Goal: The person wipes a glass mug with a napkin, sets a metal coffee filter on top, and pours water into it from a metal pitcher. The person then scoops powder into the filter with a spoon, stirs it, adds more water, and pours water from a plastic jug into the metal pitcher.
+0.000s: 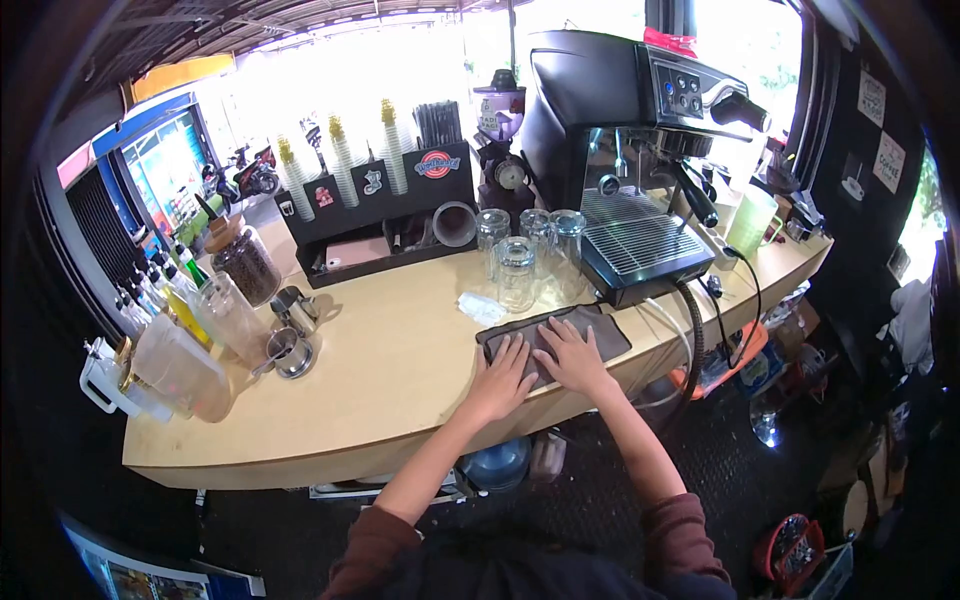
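Observation:
Both my hands lie flat on a dark grey cloth (607, 334) spread near the front edge of the wooden counter. My left hand (503, 382) rests on the cloth's left part, fingers stretched out and slightly apart. Just right of it, my right hand (575, 356) presses on the middle of the cloth, its fingers spread too. Neither hand grips anything. Behind the cloth stand several upturned clear glasses (516, 275), with a crumpled white tissue (482, 308) to their left. The espresso machine (640, 240) sits right behind the cloth's right end.
On the wooden counter (390, 370), metal pitchers (291, 352), a clear plastic jug (185, 368) and a coffee bean jar (243, 262) stand at left. A black organizer (380, 210) holds stacked cups at the back. A hose (694, 330) hangs over the front edge at right.

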Demonstrator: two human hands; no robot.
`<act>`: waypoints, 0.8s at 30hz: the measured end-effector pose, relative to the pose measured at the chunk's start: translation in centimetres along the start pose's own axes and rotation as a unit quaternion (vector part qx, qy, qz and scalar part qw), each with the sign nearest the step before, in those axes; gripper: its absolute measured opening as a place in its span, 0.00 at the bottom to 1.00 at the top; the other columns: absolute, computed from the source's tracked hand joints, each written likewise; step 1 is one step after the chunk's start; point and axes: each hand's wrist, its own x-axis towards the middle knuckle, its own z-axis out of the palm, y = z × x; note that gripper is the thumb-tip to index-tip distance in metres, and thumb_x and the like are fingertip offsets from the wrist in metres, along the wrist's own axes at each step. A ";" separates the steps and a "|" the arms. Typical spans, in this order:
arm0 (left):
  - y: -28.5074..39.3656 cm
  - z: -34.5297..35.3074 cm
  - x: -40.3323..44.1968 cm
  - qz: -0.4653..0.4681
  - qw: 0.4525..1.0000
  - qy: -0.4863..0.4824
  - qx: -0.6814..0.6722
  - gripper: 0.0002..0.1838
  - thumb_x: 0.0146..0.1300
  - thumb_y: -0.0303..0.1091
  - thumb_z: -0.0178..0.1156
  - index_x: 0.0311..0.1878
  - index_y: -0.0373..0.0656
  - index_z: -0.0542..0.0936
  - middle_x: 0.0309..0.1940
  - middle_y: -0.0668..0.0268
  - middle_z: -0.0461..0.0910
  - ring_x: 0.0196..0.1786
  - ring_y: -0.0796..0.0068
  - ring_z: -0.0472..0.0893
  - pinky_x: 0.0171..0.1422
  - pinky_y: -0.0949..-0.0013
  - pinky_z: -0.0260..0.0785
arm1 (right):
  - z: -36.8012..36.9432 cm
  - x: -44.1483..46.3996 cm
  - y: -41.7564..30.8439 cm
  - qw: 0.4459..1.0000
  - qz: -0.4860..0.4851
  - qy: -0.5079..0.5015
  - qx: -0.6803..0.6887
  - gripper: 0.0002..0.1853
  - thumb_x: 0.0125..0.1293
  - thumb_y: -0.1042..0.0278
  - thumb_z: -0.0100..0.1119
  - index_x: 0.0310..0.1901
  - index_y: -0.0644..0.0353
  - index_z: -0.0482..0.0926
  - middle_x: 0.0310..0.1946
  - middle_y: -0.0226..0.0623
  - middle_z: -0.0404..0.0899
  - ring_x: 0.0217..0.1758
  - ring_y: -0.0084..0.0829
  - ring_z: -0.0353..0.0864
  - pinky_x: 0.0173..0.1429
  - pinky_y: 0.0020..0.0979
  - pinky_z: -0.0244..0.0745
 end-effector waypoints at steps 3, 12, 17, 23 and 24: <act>-0.8 -0.2 0.2 0.006 1.000 0.006 -0.023 0.31 0.67 0.48 0.46 0.67 0.39 0.61 0.70 0.54 0.55 0.72 0.55 0.54 0.70 0.37 0.42 | 1.0 0.5 -0.5 0.993 -0.043 0.067 0.085 0.29 0.67 0.46 0.45 0.65 0.52 0.64 0.67 0.43 0.60 0.71 0.48 0.55 0.69 0.61 0.46; -3.1 -7.6 10.4 0.041 0.919 0.370 -0.131 0.28 0.51 0.37 0.66 0.55 0.39 0.70 0.51 0.52 0.73 0.51 0.49 0.75 0.54 0.56 0.68 | 1.2 0.4 -0.9 0.995 -0.025 0.078 0.061 0.28 0.65 0.45 0.47 0.62 0.52 0.69 0.66 0.40 0.63 0.71 0.44 0.56 0.71 0.57 0.44; -3.3 -8.7 13.7 -0.089 0.982 0.158 -0.052 0.42 0.41 0.43 0.73 0.60 0.37 0.66 0.54 0.52 0.69 0.57 0.52 0.72 0.59 0.57 0.67 | 0.7 0.3 -1.1 0.995 -0.014 0.071 0.066 0.28 0.65 0.45 0.48 0.62 0.51 0.70 0.67 0.38 0.62 0.72 0.43 0.56 0.72 0.55 0.44; -3.7 -8.8 13.0 -0.037 0.979 0.183 -0.085 0.41 0.38 0.42 0.75 0.57 0.36 0.70 0.53 0.53 0.69 0.55 0.53 0.73 0.58 0.60 0.68 | 0.9 0.4 -1.0 0.993 -0.009 0.088 0.079 0.28 0.63 0.46 0.51 0.60 0.51 0.71 0.66 0.37 0.64 0.71 0.41 0.57 0.72 0.54 0.45; -3.5 -9.0 12.5 -0.038 0.979 0.183 -0.083 0.41 0.38 0.42 0.75 0.57 0.36 0.70 0.53 0.53 0.69 0.55 0.53 0.73 0.58 0.60 0.68 | 1.0 0.4 -1.0 0.992 -0.010 0.094 0.080 0.27 0.62 0.46 0.52 0.60 0.52 0.72 0.65 0.36 0.65 0.71 0.40 0.57 0.72 0.54 0.45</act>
